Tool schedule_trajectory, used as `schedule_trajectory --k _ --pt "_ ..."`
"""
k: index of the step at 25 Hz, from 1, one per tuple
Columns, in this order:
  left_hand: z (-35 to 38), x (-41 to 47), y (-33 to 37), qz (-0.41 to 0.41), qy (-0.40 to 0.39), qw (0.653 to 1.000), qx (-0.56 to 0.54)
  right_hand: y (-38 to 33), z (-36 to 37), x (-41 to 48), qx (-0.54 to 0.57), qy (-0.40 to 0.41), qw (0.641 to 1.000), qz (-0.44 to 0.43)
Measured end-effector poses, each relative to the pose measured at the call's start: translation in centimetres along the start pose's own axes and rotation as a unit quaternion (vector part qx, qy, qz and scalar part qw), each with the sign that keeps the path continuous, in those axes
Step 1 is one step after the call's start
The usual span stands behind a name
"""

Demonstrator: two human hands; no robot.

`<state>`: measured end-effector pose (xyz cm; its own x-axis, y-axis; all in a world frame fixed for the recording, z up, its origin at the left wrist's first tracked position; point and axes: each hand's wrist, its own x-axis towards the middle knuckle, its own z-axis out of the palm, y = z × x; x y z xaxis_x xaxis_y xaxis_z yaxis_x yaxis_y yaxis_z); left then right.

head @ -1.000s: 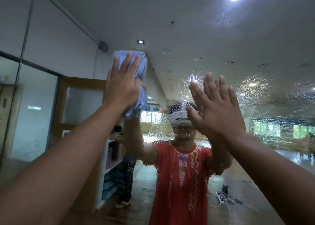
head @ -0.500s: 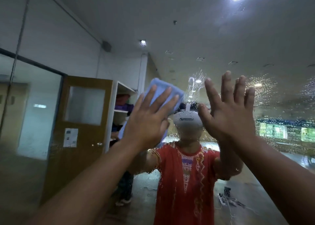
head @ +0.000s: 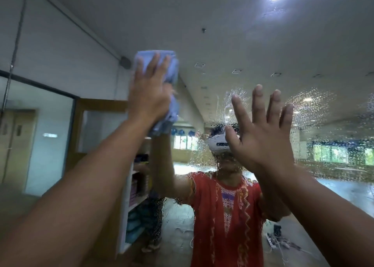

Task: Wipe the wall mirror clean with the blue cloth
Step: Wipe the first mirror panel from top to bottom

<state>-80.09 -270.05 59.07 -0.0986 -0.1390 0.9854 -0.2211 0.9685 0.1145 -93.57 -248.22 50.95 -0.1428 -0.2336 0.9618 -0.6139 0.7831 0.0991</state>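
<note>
Fingers (head: pixel 154 66) of the left hand (head: pixel 148 98) lie straight and close together, pressing the bunched blue cloth (head: pixel 173 70) against the wall mirror (head: pixel 253 40) at upper left; the right hand (head: pixel 261 139) is raised with fingers spread, before water droplets (head: pixel 315 102) on the glass

Much of the blue cloth (head: pixel 173 70) is covered by the left hand (head: pixel 149 98). Whether the right hand (head: pixel 263 141) is touching the wall mirror (head: pixel 253 40) cannot be told. Both forearms (head: pixel 81 196) are cut off by the picture's edges. The items on the reflected shelf (head: pixel 124 216) are blurred.
</note>
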Motion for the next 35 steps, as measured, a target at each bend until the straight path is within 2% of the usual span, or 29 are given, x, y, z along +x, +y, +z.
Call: schedule_trajectory --k 4,6,9,11,13,15,17,22,27,31,35 --pt "2.4 -3.1 5.9 0.121 -0.02 0.992 0.011 0.1 0.0 0.0 0.008 0.002 1.0 -0.005" --pt "2.9 -7.4 5.0 0.163 -0.032 0.986 0.012 0.2 0.0 0.0 0.01 0.009 1.0 -0.004" --pt "2.2 -13.0 -0.1 0.221 -0.046 0.974 0.036 0.3 -0.2 -0.1 0.011 0.004 1.0 -0.005" --pt "1.1 -13.3 -4.1 0.213 -0.053 0.974 0.048 0.3 -0.2 0.0 0.008 -0.002 1.0 -0.005" --pt "0.1 -11.0 -6.2 0.146 -0.063 0.987 0.033 0.2 -0.2 0.0 0.004 -0.006 1.0 -0.003" --pt "-0.4 -7.1 -5.7 0.045 -0.045 0.998 0.002 0.2 -0.2 0.0 0.004 -0.012 1.0 -0.004" --pt "-0.5 -2.9 -3.6 0.002 -0.018 1.0 -0.013 0.2 -0.2 0.0 0.003 -0.014 1.0 -0.005" --pt "0.7 3.1 2.7 0.058 -0.018 0.998 -0.001 0.1 -0.7 -0.1 0.023 -0.01 1.0 0.002" --pt "1.1 3.8 4.4 0.084 -0.016 0.996 0.017 2.5 -2.4 0.4 0.044 0.014 0.998 0.038" --pt "1.4 3.0 6.1 0.109 -0.025 0.994 0.005 5.0 -2.5 -0.7 0.026 -0.02 0.998 0.061" --pt "3.0 -1.9 8.4 0.235 -0.019 0.971 0.025 5.4 -2.2 -1.2 0.013 -0.011 0.998 0.054"
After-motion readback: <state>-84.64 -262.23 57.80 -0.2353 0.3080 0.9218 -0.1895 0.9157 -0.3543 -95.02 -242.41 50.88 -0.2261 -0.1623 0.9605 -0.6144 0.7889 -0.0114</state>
